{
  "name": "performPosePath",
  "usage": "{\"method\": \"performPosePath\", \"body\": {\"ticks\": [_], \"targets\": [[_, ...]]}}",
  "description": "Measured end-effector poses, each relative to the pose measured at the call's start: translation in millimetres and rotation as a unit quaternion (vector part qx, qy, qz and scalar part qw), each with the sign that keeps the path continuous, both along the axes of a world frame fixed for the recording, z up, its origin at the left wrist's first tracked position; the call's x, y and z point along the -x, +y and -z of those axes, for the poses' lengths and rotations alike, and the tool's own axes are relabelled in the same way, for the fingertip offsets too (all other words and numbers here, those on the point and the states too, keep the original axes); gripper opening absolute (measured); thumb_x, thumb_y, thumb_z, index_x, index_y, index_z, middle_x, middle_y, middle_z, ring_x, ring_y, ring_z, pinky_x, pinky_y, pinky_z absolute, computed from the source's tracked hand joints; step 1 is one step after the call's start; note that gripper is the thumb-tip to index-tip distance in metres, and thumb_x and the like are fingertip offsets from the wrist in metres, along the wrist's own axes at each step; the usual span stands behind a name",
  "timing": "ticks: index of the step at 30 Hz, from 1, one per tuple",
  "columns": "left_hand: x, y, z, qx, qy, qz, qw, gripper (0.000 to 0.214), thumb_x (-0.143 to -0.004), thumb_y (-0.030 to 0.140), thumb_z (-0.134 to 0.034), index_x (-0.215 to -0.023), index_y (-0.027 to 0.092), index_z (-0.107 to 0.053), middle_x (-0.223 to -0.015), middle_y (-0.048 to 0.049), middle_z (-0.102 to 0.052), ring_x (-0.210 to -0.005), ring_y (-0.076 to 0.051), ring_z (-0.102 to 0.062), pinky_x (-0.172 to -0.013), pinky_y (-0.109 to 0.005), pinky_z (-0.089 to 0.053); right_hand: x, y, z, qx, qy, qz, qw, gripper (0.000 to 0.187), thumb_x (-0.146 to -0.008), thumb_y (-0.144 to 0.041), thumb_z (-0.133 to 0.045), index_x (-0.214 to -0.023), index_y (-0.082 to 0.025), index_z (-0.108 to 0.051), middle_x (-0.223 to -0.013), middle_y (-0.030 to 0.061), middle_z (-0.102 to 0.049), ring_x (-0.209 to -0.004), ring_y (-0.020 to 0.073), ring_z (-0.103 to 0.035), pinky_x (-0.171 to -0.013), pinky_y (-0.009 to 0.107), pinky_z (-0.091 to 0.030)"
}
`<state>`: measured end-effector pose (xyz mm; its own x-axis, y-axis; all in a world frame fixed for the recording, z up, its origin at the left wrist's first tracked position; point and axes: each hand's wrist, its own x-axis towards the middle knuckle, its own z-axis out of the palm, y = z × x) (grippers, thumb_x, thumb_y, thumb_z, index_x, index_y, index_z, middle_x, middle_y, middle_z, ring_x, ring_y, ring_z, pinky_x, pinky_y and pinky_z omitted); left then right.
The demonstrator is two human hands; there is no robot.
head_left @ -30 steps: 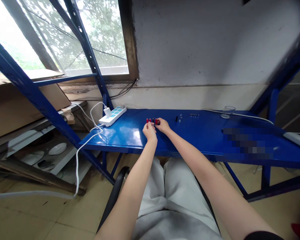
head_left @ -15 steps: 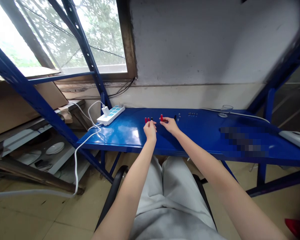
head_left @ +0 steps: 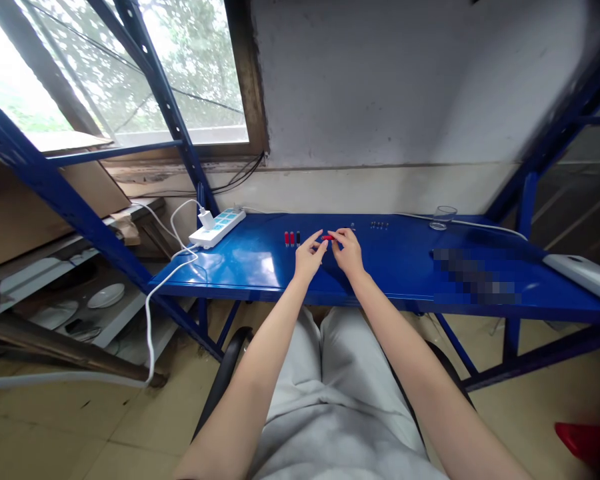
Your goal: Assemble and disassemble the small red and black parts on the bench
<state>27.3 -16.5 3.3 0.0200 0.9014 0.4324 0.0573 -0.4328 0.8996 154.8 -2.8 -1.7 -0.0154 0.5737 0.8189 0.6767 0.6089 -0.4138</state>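
A small red cylindrical piece [head_left: 327,237] lies sideways between my two hands, just above the blue table [head_left: 230,267]. My right hand [head_left: 349,252] pinches its right end between thumb and fingers. Around its left end, the thumb and index finger of my left hand [head_left: 309,259] close in; the exact contact there is too small to see clearly. Left of my left hand stand two similar red pieces [head_left: 289,238] and a black one [head_left: 299,237] in a row, with pale tips at their bottoms.
Tiny metal-looking parts [head_left: 379,225] lie in a row behind my right hand. A clear glass [head_left: 443,217] stands at the back right. At the left is a white power strip [head_left: 218,228] with a plug and cable. A pixelated dark object [head_left: 475,273] lies right.
The red piece has turned from upright to sideways in my right hand. My left hand has moved right, away from the row, and meets it.
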Motion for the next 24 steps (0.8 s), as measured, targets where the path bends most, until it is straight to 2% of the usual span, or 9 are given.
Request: {"method": "performPosePath", "body": {"ticks": [4, 13, 16, 19, 21, 24], "targets": [[0, 3, 3.3, -0.012, 0.014, -0.005, 1.000, 0.035, -0.075, 0.039, -0.059, -0.101, 0.016, -0.065, -0.078, -0.0036, -0.062, -0.044, -0.004, -0.045, -0.040, -0.017, -0.039, 1, 0, 1.5, -0.013, -0.020, -0.001, 1.000, 0.032, -0.085, -0.018, -0.039, -0.104, -0.021, -0.065, -0.094, 0.0093, -0.056, -0.089, 0.0199, -0.052, -0.077, 0.035, -0.045], [0, 6, 5.1, -0.014, 0.006, -0.024, 1.000, 0.026, -0.076, 0.032, -0.058, -0.096, 0.017, -0.062, -0.082, -0.0034, -0.061, -0.042, -0.003, -0.047, -0.039, -0.016, -0.038, 0, -1, 2.4, -0.030, -0.036, -0.001, 0.999, 0.034, -0.086, -0.018, -0.037, -0.104, -0.023, -0.065, -0.093, 0.0090, -0.055, -0.089, 0.0197, -0.052, -0.079, 0.035, -0.044], [1, 7, 4.9, -0.008, -0.011, -0.017, 1.000, 0.024, -0.076, 0.031, -0.058, -0.095, 0.016, -0.062, -0.080, -0.0034, -0.061, -0.042, -0.003, -0.048, -0.039, -0.016, -0.038, 2, -3, 1.1, -0.025, -0.008, -0.018, 0.999, 0.036, -0.088, -0.021, -0.033, -0.112, -0.023, -0.060, -0.099, 0.0092, -0.055, -0.094, 0.0190, -0.052, -0.081, 0.033, -0.044], [1, 8, 4.6, -0.002, -0.034, -0.011, 0.999, 0.023, -0.076, 0.030, -0.058, -0.095, 0.015, -0.061, -0.080, -0.0040, -0.063, -0.042, -0.004, -0.049, -0.039, -0.017, -0.040, 4, -7, -0.9, -0.010, 0.062, -0.023, 0.998, 0.038, -0.091, -0.027, -0.027, -0.119, -0.021, -0.051, -0.106, 0.0101, -0.054, -0.095, 0.0175, -0.053, -0.080, 0.031, -0.043], [1, 8, 4.6, 0.001, -0.042, -0.005, 0.999, 0.023, -0.076, 0.029, -0.059, -0.094, 0.015, -0.061, -0.081, -0.0043, -0.064, -0.041, -0.004, -0.049, -0.039, -0.018, -0.040, 5, -8, -1.7, 0.011, 0.109, -0.005, 0.994, 0.036, -0.092, -0.033, -0.026, -0.115, -0.020, -0.050, -0.103, 0.0098, -0.056, -0.087, 0.0167, -0.054, -0.076, 0.030, -0.043], [0, 8, 4.8, 0.000, -0.044, 0.012, 0.999, 0.022, -0.075, 0.028, -0.059, -0.093, 0.015, -0.062, -0.082, -0.0047, -0.064, -0.042, -0.004, -0.050, -0.039, -0.018, -0.040, 5, -11, -2.5, 0.070, 0.130, 0.039, 0.988, 0.035, -0.090, -0.044, -0.029, -0.091, -0.020, -0.054, -0.078, 0.0043, -0.058, -0.067, 0.0152, -0.052, -0.063, 0.027, -0.040]]}}
